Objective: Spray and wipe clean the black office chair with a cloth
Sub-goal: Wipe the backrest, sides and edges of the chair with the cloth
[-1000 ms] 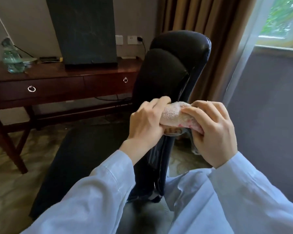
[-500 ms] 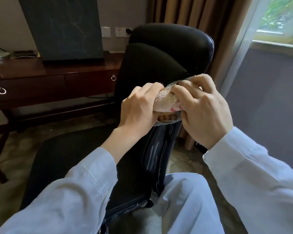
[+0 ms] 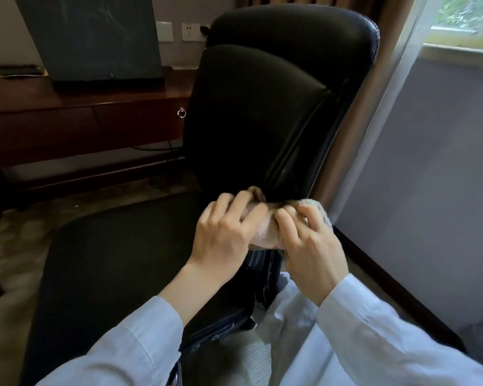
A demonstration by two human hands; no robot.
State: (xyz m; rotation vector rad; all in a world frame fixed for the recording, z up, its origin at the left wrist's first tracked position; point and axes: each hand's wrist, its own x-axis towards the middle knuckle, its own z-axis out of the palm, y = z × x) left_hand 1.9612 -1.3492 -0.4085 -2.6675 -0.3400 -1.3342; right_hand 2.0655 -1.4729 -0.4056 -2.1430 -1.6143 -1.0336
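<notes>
One cloth [image 3: 265, 232], pale and fluffy with a grey-green patch at its right end, is bunched into a short roll and held between both hands. It sits at the foot of the backrest of the black office chair [image 3: 262, 107], where the back meets the seat. Whether the cloth presses on the upholstery or only hangs in front of it cannot be told.

Left hand [image 3: 223, 235]: fingers curled over the left end of the roll, gripping it. Right hand [image 3: 310, 246]: fingers bent over the right end, fingertips dug into the pile, gripping likewise. Both wrists come out of light blue sleeves [image 3: 140, 344].

Chair condition: the backrest is upright, tall and smooth, of a leather-like finish with a padded band across the top. A faint sheen runs down its right edge. The seat [image 3: 117, 260] is darker and matte, extending toward the lower left. No marks can be made out on either surface in this light.

Containers: the dark wooden desk [image 3: 95, 118] behind the chair has drawers, closed, one with a ring pull [image 3: 181, 113]; their contents are hidden. A dark panel [image 3: 95, 37] stands on the desktop. Wall sockets [image 3: 190, 32] sit behind it. A brown curtain [image 3: 354, 151] and a window [image 3: 463, 20] are to the right.
</notes>
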